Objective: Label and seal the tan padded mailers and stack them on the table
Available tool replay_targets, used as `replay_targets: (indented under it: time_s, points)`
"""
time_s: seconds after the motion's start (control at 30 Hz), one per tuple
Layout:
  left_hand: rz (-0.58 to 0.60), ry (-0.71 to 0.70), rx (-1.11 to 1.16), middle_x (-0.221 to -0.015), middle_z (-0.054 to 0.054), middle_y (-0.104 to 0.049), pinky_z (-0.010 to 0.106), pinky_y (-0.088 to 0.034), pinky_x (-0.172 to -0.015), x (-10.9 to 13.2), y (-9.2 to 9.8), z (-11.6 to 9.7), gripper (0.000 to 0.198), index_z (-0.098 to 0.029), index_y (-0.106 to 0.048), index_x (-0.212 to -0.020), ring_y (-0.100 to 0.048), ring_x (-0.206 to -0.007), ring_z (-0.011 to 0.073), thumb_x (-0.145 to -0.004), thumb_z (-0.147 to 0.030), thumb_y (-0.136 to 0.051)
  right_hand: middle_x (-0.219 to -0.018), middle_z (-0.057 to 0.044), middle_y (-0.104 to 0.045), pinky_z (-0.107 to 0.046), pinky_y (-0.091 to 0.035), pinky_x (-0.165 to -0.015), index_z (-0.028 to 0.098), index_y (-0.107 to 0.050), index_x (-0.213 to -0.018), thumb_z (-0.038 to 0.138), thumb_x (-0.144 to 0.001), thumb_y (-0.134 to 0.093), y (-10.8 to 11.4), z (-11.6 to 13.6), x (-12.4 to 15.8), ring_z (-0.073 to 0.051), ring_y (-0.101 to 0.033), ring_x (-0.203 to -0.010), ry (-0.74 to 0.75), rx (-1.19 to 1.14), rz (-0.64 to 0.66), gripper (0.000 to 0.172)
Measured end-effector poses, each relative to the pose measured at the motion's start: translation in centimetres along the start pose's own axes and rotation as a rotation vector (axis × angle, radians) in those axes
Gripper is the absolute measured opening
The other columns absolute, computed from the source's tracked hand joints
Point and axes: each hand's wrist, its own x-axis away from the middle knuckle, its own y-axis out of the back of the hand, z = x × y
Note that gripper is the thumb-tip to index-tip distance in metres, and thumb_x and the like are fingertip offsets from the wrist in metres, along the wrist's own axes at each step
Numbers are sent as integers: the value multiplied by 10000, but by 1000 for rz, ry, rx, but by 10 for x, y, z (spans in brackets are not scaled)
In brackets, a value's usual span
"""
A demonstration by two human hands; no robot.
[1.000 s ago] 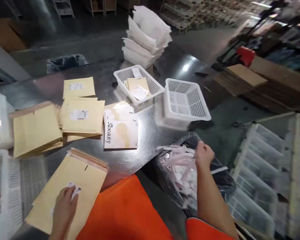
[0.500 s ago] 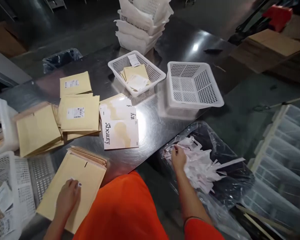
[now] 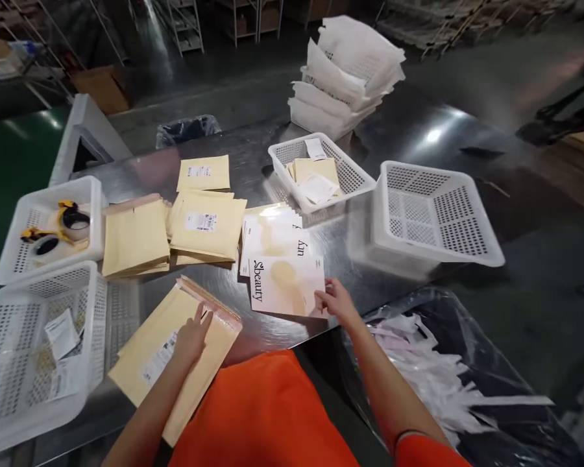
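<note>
My left hand point(image 3: 191, 338) lies flat with fingers stretched out on a yellow padded envelope point(image 3: 168, 353) that bears a white label, on top of a small stack near the table's front edge. My right hand point(image 3: 335, 301) pinches the lower right corner of the top white "Sbeauty" booklet point(image 3: 285, 284), which lies on a fanned pile of the same booklets. More yellow envelopes point(image 3: 205, 224) lie in piles behind. My orange clothing fills the bottom middle.
White perforated baskets stand around the steel table point(image 3: 403, 139): one with papers at front left point(image 3: 10, 363), one with tape rolls point(image 3: 46, 227), one with envelopes point(image 3: 353, 175), one empty at right point(image 3: 433, 214), a stack behind point(image 3: 345, 71). A black bag with white paper strips point(image 3: 442, 383) sits at lower right.
My right hand left the bag of paper strips and moved left to the corner of the top booklet. My left hand slid up the envelope, uncovering its label. The view swung left.
</note>
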Motion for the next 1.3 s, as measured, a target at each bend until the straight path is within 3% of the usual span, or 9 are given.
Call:
replay_targets:
  time_s: [0.1,0.2,0.3,0.37,0.43,0.57,0.77,0.93,1.3]
  points:
    - [-3,13,33,-1634,129,-93,377,-524,-802,-1,-1,1,759,-253,-382,-1386,-597,-1083,281,-692,-61,-622,-761,19,-622,-356,-533,-602,257,-466,-876,550,-700,-649,15,-8,24,-204,-652,-637,-70,-442,79,388]
    - [20,13,35,-1632,132,-83,368,-520,-774,-2,1,1,682,-245,-418,-1319,-599,-1067,272,-692,-61,-613,-834,-56,-677,-366,-544,-734,227,-494,-743,648,-743,-599,17,-21,50,-245,-664,-861,18,-535,-70,434]
    - [13,8,15,-1611,173,-121,374,-516,-762,-2,4,1,570,-196,-450,-1254,-604,-1044,275,-714,-60,-575,-1166,-77,-657,-395,-509,-922,236,-575,-926,444,-613,-781,6,-41,70,-269,-588,-1141,183,-413,-195,429]
    - [-3,9,8,-1565,206,-205,374,-511,-771,-1,7,1,496,-158,-461,-1217,-612,-1019,265,-736,-51,-523,-1361,-87,-547,-410,-500,-962,268,-541,-1169,325,-536,-812,-4,-55,79,-272,-544,-1222,235,-353,-228,691]
    - [-8,7,9,-1442,193,-370,355,-504,-784,0,9,1,445,-151,-470,-1182,-613,-1009,249,-748,-59,-502,-1333,-118,-564,-421,-550,-872,258,-489,-1276,306,-538,-797,-13,-69,84,-284,-611,-1122,128,-372,-264,801]
    - [23,-33,27,-1226,123,-488,332,-492,-782,0,14,4,465,-204,-485,-1179,-617,-990,242,-732,-100,-557,-997,-107,-721,-433,-585,-716,192,-588,-1057,369,-555,-793,-21,-80,91,-291,-696,-819,-152,-504,-83,571]
    - [37,-140,16,-1239,138,-483,361,-487,-782,-3,12,9,315,-170,-558,-1055,-631,-930,242,-765,-86,-467,-1079,-68,-721,-446,-591,-762,275,-540,-1144,438,-642,-741,-13,-46,95,-292,-704,-901,-66,-643,-86,565]
    - [5,-127,33,-1224,121,-508,357,-486,-793,2,8,6,510,-193,-497,-1218,-599,-1005,264,-726,-60,-499,-1127,-72,-706,-435,-592,-730,281,-502,-1207,445,-686,-726,-15,-16,87,-287,-706,-907,-20,-629,42,590]
    - [-102,-126,145,-1415,132,-429,365,-468,-871,17,-5,-6,533,-208,-467,-1278,-540,-1081,267,-768,-64,-516,-1093,-44,-706,-365,-572,-784,267,-523,-1102,478,-659,-740,-84,40,46,-230,-685,-913,139,-542,154,537]
